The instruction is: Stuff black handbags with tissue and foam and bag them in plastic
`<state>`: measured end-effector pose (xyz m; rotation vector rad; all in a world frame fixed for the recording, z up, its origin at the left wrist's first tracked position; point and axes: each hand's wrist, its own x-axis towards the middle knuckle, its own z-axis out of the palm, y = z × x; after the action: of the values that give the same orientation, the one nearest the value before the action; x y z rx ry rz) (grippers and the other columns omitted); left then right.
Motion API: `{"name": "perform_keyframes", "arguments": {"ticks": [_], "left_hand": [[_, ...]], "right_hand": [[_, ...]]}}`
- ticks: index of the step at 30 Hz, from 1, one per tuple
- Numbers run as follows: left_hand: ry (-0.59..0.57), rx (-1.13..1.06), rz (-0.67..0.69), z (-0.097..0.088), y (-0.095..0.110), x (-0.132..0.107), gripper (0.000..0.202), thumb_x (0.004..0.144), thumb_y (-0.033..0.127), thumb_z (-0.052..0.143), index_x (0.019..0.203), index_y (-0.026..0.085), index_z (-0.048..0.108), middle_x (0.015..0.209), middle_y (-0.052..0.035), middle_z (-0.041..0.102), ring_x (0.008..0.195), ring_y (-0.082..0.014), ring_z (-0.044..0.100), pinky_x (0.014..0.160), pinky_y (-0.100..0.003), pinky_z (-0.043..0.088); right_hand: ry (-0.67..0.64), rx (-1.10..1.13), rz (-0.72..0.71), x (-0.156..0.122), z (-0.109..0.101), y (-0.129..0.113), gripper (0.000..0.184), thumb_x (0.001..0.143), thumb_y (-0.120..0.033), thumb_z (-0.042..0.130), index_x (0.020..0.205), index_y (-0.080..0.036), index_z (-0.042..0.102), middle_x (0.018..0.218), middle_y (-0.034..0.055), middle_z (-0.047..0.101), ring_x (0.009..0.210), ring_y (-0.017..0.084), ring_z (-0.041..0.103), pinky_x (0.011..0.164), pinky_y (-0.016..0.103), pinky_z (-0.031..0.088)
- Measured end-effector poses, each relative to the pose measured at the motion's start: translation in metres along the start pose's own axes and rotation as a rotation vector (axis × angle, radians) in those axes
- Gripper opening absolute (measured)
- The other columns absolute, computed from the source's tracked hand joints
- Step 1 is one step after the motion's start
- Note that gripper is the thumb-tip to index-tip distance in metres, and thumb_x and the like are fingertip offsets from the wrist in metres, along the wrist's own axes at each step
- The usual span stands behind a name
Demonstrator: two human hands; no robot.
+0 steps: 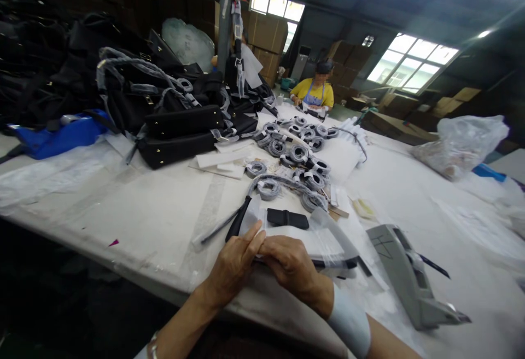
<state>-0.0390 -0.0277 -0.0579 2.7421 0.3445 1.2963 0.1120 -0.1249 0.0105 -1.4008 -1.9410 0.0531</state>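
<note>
A black handbag (335, 264) lies at the near table edge, largely covered by a white wrapping sheet (324, 241). My left hand (235, 263) and my right hand (293, 266) meet at the bag's near edge. The fingers of both are bent and pressed together on the sheet's near edge; what lies under the fingertips is hidden. A black strap tab (287, 218) rests on the sheet just beyond my hands. From the bag's far side rises a handle (283, 179) in clear plastic wrap.
Several coiled grey wrapped straps (298, 153) lie beyond the bag. A grey tape dispenser (404, 277) stands at right, a clear plastic bag (463, 143) behind it. Black handbags (180, 137) are piled at left. Across the table (156, 227) sits a person in yellow (314, 93).
</note>
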Motion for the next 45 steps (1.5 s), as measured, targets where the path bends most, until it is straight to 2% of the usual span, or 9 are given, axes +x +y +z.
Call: {"name": "perform_keyframes", "arguments": {"ticks": [6, 13, 18, 22, 26, 32, 39, 40, 45], "left_hand": [[-0.016, -0.072, 0.019, -0.004, -0.003, 0.005, 0.042, 0.096, 0.012, 0.045, 0.138, 0.012, 0.04, 0.131, -0.0179, 0.063, 0.113, -0.0196, 0.064, 0.081, -0.031, 0.052], [-0.086, -0.129, 0.008, -0.015, -0.002, 0.009, 0.032, 0.096, 0.011, 0.039, 0.125, 0.017, 0.051, 0.124, -0.0139, 0.067, 0.105, -0.0194, 0.066, 0.08, -0.032, 0.052], [-0.132, -0.138, -0.006, -0.015, -0.007, 0.015, 0.043, 0.086, 0.002, 0.039, 0.126, 0.014, 0.052, 0.114, -0.0115, 0.071, 0.105, -0.0207, 0.067, 0.084, -0.034, 0.053], [-0.162, -0.184, -0.032, -0.017, -0.019, 0.027, 0.044, 0.082, 0.006, 0.052, 0.125, 0.016, 0.052, 0.114, -0.0104, 0.071, 0.103, -0.023, 0.069, 0.085, -0.035, 0.055], [-0.218, -0.223, -0.126, -0.021, -0.029, 0.043, 0.049, 0.075, 0.01, 0.067, 0.122, 0.019, 0.056, 0.114, -0.0078, 0.072, 0.102, -0.0237, 0.069, 0.089, -0.035, 0.055], [-0.417, -0.32, -0.337, -0.038, -0.04, 0.083, 0.045, 0.073, 0.017, 0.069, 0.117, 0.025, 0.06, 0.11, 0.0007, 0.072, 0.098, -0.0192, 0.069, 0.088, -0.027, 0.052], [-0.485, -0.296, -0.357, -0.05, -0.041, 0.118, 0.037, 0.072, 0.022, 0.07, 0.108, 0.026, 0.066, 0.098, 0.0045, 0.071, 0.087, -0.0182, 0.068, 0.079, -0.023, 0.048], [-0.488, -0.288, -0.359, -0.05, -0.04, 0.12, 0.038, 0.072, 0.023, 0.07, 0.109, 0.026, 0.065, 0.098, 0.0043, 0.071, 0.086, -0.0182, 0.068, 0.079, -0.023, 0.047], [-0.511, -0.23, -0.365, -0.049, -0.04, 0.129, 0.034, 0.07, 0.027, 0.072, 0.104, 0.024, 0.067, 0.09, 0.0032, 0.071, 0.082, -0.0194, 0.067, 0.073, -0.023, 0.046]], "right_hand": [[0.075, 0.081, -0.026, -0.001, -0.002, -0.006, 0.018, 0.094, -0.011, 0.052, 0.102, -0.021, 0.065, 0.089, 0.0048, 0.075, 0.081, 0.017, 0.071, 0.076, 0.026, 0.056], [0.023, 0.126, -0.043, -0.003, 0.0, -0.022, 0.018, 0.094, -0.009, 0.049, 0.097, -0.019, 0.063, 0.078, 0.0045, 0.07, 0.074, 0.016, 0.068, 0.071, 0.026, 0.054], [0.082, 0.123, -0.023, -0.009, -0.019, -0.035, 0.005, 0.093, -0.015, 0.062, 0.095, -0.019, 0.064, 0.074, 0.0029, 0.069, 0.067, 0.014, 0.065, 0.066, 0.025, 0.051], [0.13, 0.048, 0.026, -0.03, -0.033, -0.034, 0.009, 0.092, -0.013, 0.064, 0.097, -0.02, 0.063, 0.071, 0.0013, 0.069, 0.062, 0.013, 0.063, 0.06, 0.025, 0.049], [0.088, -0.088, 0.156, -0.063, -0.026, -0.013, 0.004, 0.094, -0.02, 0.062, 0.097, -0.021, 0.065, 0.077, 0.0028, 0.071, 0.068, 0.016, 0.066, 0.063, 0.027, 0.052], [0.112, -0.203, 0.386, -0.077, 0.0, 0.021, 0.034, 0.088, -0.038, 0.07, 0.116, -0.02, 0.065, 0.112, 0.0113, 0.071, 0.103, 0.029, 0.067, 0.088, 0.045, 0.056], [0.021, -0.248, 0.567, -0.025, 0.033, 0.025, 0.071, 0.069, -0.043, 0.084, 0.13, -0.017, 0.058, 0.124, 0.0149, 0.066, 0.11, 0.033, 0.063, 0.09, 0.045, 0.054], [-0.001, -0.289, 0.553, -0.019, 0.036, 0.027, 0.068, 0.07, -0.04, 0.084, 0.129, -0.018, 0.06, 0.124, 0.0145, 0.066, 0.109, 0.033, 0.063, 0.089, 0.044, 0.054], [-0.077, -0.397, 0.416, -0.008, 0.041, 0.046, 0.01, 0.086, -0.015, 0.066, 0.091, -0.02, 0.073, 0.101, 0.0098, 0.073, 0.102, 0.028, 0.065, 0.092, 0.042, 0.05]]}}
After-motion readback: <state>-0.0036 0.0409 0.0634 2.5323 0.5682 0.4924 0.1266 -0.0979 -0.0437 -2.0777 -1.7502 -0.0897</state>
